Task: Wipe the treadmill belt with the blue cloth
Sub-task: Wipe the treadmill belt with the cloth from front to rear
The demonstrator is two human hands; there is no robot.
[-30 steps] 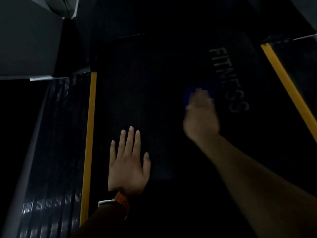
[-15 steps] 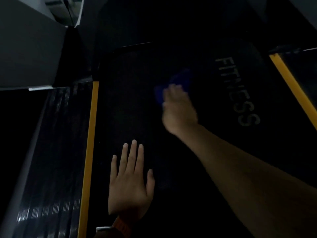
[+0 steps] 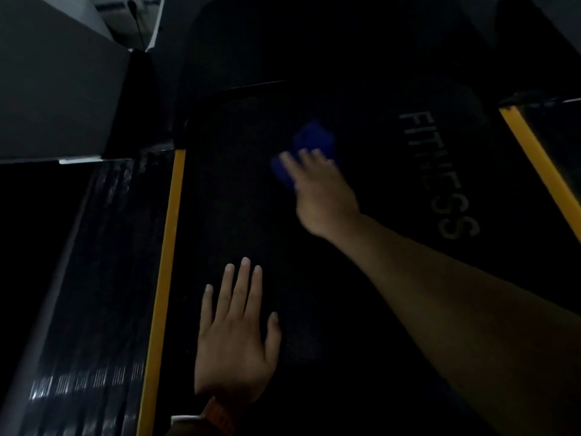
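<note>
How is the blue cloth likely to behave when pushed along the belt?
Probably floppy: the blue cloth looks bunched under the right hand. Likely light, being a small rag. On the matte treadmill belt it may drag and fold rather than glide.

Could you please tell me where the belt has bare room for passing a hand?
Bare belt lies between the left yellow stripe and the blue cloth, and between the right hand and the FITNESS lettering. It is crowded where the left hand rests flat.
</note>
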